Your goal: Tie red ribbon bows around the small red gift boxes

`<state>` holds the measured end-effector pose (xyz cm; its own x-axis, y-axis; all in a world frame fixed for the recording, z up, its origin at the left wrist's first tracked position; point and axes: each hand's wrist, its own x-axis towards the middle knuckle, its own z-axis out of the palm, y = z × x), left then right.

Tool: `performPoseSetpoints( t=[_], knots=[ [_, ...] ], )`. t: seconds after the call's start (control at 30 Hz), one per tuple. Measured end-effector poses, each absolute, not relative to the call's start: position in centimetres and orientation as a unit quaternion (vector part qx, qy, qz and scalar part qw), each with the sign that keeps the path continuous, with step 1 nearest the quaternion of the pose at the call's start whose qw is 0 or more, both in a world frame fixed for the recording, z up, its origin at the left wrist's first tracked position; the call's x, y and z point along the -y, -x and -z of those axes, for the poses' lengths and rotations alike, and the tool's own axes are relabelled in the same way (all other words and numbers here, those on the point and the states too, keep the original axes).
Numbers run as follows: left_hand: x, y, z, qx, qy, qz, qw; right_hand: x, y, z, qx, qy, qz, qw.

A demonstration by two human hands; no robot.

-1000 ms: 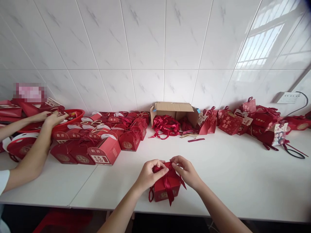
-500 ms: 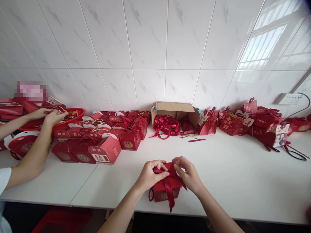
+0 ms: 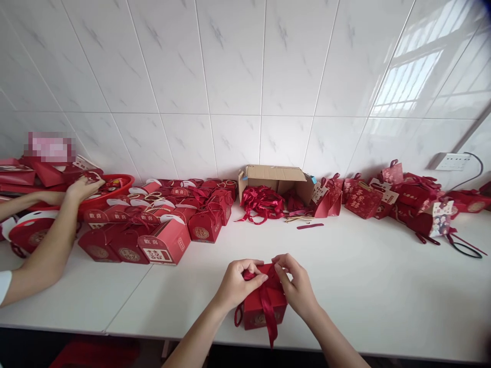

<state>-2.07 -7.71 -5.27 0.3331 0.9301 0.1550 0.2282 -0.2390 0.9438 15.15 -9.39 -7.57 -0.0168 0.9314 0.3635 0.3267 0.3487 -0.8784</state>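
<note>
While the red box [image 3: 253, 308] sits near the counter's [image 3: 383, 301] front edge, the left hand's [image 3: 235, 283] fingers pinch the dark red ribbon [image 3: 270, 318] over its top, and the right hand's [image 3: 298, 286] fingertips nip another part of it toward the box's far side. Judging by this, a bow is being tied; the next move calls for drawing the loops evenly without crushing the box.
</note>
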Motion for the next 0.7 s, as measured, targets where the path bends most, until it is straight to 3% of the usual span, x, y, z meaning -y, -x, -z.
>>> performPoseSetpoints(
  t=[0.4,0.7],
  knots=[
    [6.9,2.4,5.0,-0.405,-0.702,-0.371,0.454,9.3,-14.7,8.0,0.621,0.504,-0.267,0.537],
    [7.3,2.4,4.1,-0.377,-0.71,-0.351,0.48,9.0,-15.3,6.8,0.618,0.481,-0.318,0.535]
  ],
)
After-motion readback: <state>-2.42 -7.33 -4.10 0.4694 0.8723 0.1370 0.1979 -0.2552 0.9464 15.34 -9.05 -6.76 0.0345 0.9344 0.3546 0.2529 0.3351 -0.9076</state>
